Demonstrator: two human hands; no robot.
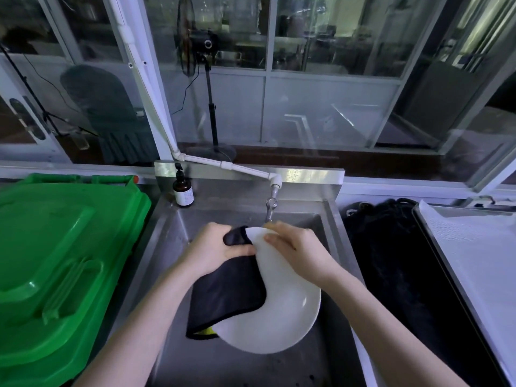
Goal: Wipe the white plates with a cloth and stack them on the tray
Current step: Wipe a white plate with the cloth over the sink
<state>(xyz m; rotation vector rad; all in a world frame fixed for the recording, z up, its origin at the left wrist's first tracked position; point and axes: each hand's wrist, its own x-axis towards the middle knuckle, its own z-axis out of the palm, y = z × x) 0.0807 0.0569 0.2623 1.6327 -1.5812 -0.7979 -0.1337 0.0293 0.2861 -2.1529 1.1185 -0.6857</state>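
A white plate (284, 311) is held tilted over the steel sink, its far rim near the tap. My right hand (297, 248) grips that far rim, thumb on the plate's face. My left hand (216, 248) is closed on a black cloth (226, 294) with a yellow underside, which drapes over the plate's left half and hangs down past its edge. The tray (474, 263), a flat metal sheet with a pale liner, lies on the counter at the far right with no plates visible on it.
A green plastic bin lid (58, 263) fills the left side. A brown pump bottle (183, 189) stands at the sink's back left corner. The tap (270, 208) hangs just behind the plate. Dark black material (396, 275) lies between the sink (178, 233) and tray.
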